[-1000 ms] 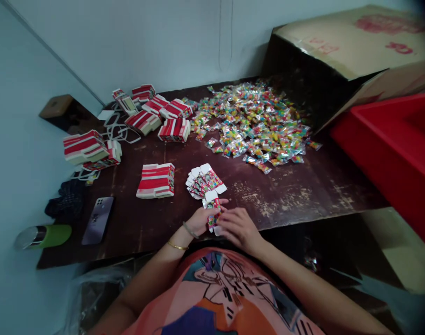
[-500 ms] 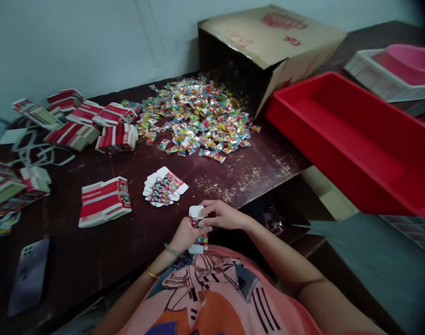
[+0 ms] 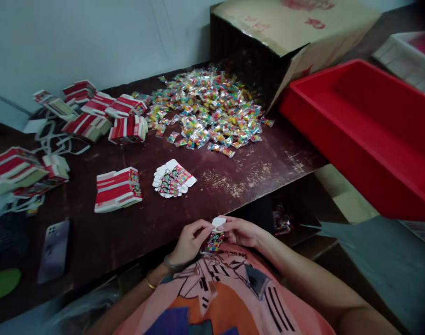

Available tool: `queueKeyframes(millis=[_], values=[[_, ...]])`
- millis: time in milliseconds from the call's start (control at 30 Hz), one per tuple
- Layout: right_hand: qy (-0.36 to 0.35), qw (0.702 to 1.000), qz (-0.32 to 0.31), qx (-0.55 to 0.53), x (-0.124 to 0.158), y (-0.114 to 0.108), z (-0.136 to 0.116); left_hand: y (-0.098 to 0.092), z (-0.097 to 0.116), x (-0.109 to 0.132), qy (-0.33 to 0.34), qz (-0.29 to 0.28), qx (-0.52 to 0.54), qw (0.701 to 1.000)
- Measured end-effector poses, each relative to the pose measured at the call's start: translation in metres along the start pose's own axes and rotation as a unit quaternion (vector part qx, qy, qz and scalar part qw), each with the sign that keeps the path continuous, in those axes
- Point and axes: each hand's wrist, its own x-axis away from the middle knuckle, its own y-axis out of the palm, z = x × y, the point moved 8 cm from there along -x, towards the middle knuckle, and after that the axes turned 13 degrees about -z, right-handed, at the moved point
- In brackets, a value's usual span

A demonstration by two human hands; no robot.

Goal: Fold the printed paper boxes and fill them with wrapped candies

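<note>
Both hands hold one small printed carton (image 3: 215,238) close to my chest, just off the front edge of the dark wooden table (image 3: 254,172). My left hand (image 3: 189,242) pinches its left side; my right hand (image 3: 241,231) grips the white top flap. On the table ahead of them lies a fanned stack of flat cartons (image 3: 174,178). A red and white bundle of cartons (image 3: 117,190) sits to its left. A heap of small colourful candy packets (image 3: 209,109) spreads across the far middle.
A tipped cardboard box (image 3: 285,32) lies behind the candy heap. A red plastic bin (image 3: 369,130) stands at the right. More red and white carton bundles (image 3: 94,114) line the far left. A phone (image 3: 54,251) lies near the left front edge.
The view has swung right and down. My hands have brought the carton nearer my chest and turned it, with the white flap now uppermost between my fingers.
</note>
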Motion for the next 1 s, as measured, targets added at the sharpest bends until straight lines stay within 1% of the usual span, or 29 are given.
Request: queueKeyframes(millis=[33, 67, 100, 133, 200, 233, 267, 300, 400, 467, 500, 600, 633, 700, 733, 767, 800, 833, 867, 900, 933, 967, 1000], values=[[0.012, 1.000, 0.000, 0.028, -0.001, 0.001, -0.001, -0.002, -0.002, 0.001, -0.001, 0.020, 0.020, 1.000], [0.010, 0.997, 0.007, 0.080, -0.002, 0.002, -0.006, -0.002, -0.005, 0.000, -0.004, 0.035, 0.061, 0.998], [-0.006, 0.989, 0.019, 0.149, -0.003, 0.005, -0.015, 0.000, -0.010, -0.001, -0.011, 0.043, 0.123, 0.991], [-0.030, 0.973, 0.030, 0.227, -0.003, 0.010, -0.025, 0.003, -0.016, -0.003, -0.021, 0.043, 0.199, 0.979], [-0.087, 0.921, 0.049, 0.376, -0.001, 0.025, -0.044, 0.014, -0.027, -0.008, -0.050, 0.025, 0.342, 0.938], [-0.106, 0.893, 0.055, 0.433, -0.001, 0.032, -0.050, 0.018, -0.031, -0.009, -0.062, 0.018, 0.392, 0.918], [-0.118, 0.871, 0.058, 0.474, -0.001, 0.037, -0.053, 0.021, -0.034, -0.010, -0.068, 0.014, 0.424, 0.903], [-0.121, 0.858, 0.060, 0.496, -0.002, 0.040, -0.054, 0.022, -0.035, -0.010, -0.069, 0.008, 0.444, 0.893], [-0.121, 0.850, 0.077, 0.506, -0.007, 0.036, -0.053, 0.022, -0.034, -0.006, -0.044, -0.020, 0.478, 0.877], [-0.139, 0.834, 0.075, 0.529, -0.007, 0.036, -0.053, 0.022, -0.035, -0.002, -0.030, -0.043, 0.487, 0.872], [-0.152, 0.816, 0.059, 0.555, -0.006, 0.040, -0.052, 0.022, -0.037, 0.000, -0.026, -0.050, 0.486, 0.872], [-0.185, 0.741, -0.013, 0.645, 0.002, 0.059, -0.041, 0.021, -0.043, 0.002, -0.018, -0.060, 0.465, 0.883], [-0.190, 0.720, -0.031, 0.667, 0.004, 0.063, -0.039, 0.020, -0.043, 0.002, -0.009, -0.061, 0.448, 0.892], [-0.185, 0.688, -0.065, 0.699, 0.006, 0.063, -0.043, 0.016, -0.039, -0.001, 0.011, -0.067, 0.386, 0.920], [-0.179, 0.673, -0.080, 0.713, 0.004, 0.059, -0.052, 0.013, -0.036, -0.003, 0.018, -0.066, 0.339, 0.938], [-0.178, 0.657, -0.079, 0.729, 0.001, 0.050, -0.068, 0.008, -0.032, -0.004, 0.020, -0.062, 0.283, 0.957], [-0.185, 0.636, -0.046, 0.748, -0.003, 0.037, -0.093, 0.002, -0.028, -0.005, 0.016, -0.059, 0.222, 0.973], [-0.198, 0.609, 0.010, 0.768, -0.006, 0.021, -0.124, -0.006, -0.023, -0.006, 0.007, -0.058, 0.160, 0.985], [-0.223, 0.573, 0.103, 0.782, -0.005, 0.002, -0.162, -0.014, -0.018, -0.006, -0.005, -0.062, 0.100, 0.993], [-0.237, 0.526, 0.212, 0.789, -0.002, -0.017, -0.198, -0.022, -0.012, -0.005, -0.018, -0.075, 0.043, 0.996], [-0.228, 0.483, 0.270, 0.801, -0.003, -0.033, -0.224, -0.029, -0.007, -0.003, -0.030, -0.097, -0.006, 0.995], [-0.216, 0.446, 0.295, 0.817, -0.007, -0.044, -0.240, -0.037, -0.003, -0.001, -0.041, -0.127, -0.048, 0.990], [-0.198, 0.416, 0.295, 0.837, -0.013, -0.051, -0.246, -0.043, 0.000, 0.003, -0.052, -0.160, -0.087, 0.982]])
